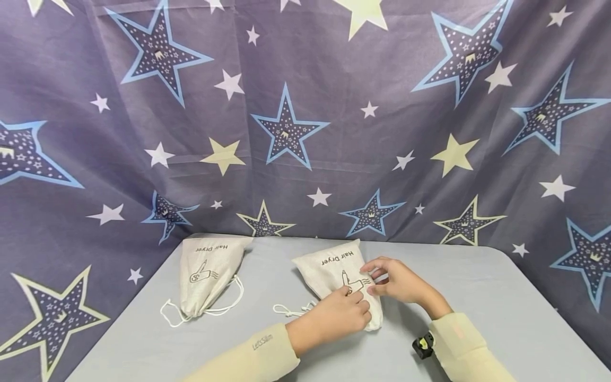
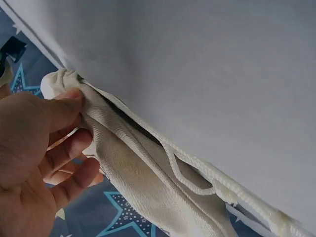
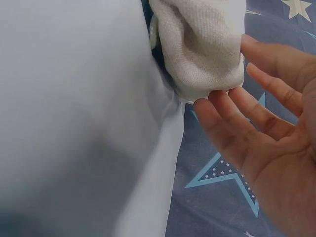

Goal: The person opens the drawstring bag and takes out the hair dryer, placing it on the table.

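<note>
A cream cloth drawstring bag (image 1: 329, 268), printed "Hair Dryer" with a line drawing of a dryer, lies at the middle of the table, its lettering upside down in the head view. My left hand (image 1: 331, 317) reaches across its lower part and pinches the cloth. In the left wrist view, the thumb of that hand (image 2: 29, 143) presses a folded edge of the bag (image 2: 133, 158), with the cord running alongside. At the bag's right side, my right hand (image 1: 398, 281) touches it with loosely bent fingers spread apart. The right wrist view has these fingertips (image 3: 217, 96) against a rounded cloth end (image 3: 205, 54).
A second cream "Hair Dryer" drawstring bag (image 1: 207, 273) lies at the table's left, its white cord (image 1: 236, 297) looped out. The grey table (image 1: 444, 265) meets a star-patterned curtain (image 1: 334, 132) at the back and sides. A small black device (image 1: 422, 346) is by the right wrist.
</note>
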`<state>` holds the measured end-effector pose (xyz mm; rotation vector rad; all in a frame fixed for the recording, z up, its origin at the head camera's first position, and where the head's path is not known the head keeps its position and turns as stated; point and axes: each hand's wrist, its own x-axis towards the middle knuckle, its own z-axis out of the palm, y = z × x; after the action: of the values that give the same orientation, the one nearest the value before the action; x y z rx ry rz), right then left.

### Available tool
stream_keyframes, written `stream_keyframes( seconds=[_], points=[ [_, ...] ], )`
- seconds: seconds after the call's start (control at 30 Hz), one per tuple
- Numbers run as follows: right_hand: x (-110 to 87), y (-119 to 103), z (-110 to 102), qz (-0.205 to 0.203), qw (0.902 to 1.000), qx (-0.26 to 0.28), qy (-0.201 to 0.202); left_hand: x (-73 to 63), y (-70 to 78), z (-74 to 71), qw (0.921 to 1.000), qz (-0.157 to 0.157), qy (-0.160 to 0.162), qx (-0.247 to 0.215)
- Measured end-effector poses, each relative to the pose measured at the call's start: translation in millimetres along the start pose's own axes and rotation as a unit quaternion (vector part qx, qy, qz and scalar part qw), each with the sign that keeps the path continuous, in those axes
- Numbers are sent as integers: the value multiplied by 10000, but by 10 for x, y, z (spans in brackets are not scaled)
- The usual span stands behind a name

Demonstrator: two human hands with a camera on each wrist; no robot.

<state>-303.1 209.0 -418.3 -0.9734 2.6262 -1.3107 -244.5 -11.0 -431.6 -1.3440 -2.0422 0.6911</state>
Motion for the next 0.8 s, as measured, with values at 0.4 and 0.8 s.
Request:
stream_keyframes(
  seconds=[0.4, 0.8],
  points=[
    [-2, -55, -22, -251, 9988, -353, 234, -66, -85, 21, 9912, -964, -47, -904],
    [80, -276, -115, -469, 9934, -417, 956, -68, -405, -52, 9598, -2099, 408, -1816]
  ],
)
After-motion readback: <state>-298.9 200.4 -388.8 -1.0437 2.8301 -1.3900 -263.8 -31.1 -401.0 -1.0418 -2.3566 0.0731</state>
